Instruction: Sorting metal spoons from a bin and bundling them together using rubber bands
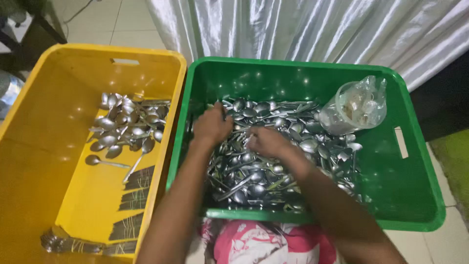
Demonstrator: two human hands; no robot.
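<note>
Two crates stand side by side: a green crate (415,195) filled with loose spoons (273,166) and a clear plastic jug (354,107), and a yellow crate (34,146) holding a smaller heap of spoons (124,124) plus bundled forks (137,178). Both the left hand (212,124) and the right hand (266,142) rest curled on the green crate's spoon pile; whether either pinches a spoon cannot be told.

Both forearms are bare, with no sleeves showing. Below them shows a pink garment (273,244) printed with white and red patches.

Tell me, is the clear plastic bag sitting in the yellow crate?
No, the clear plastic bag lies in the green crate, on the cutlery at its far right corner.
</note>
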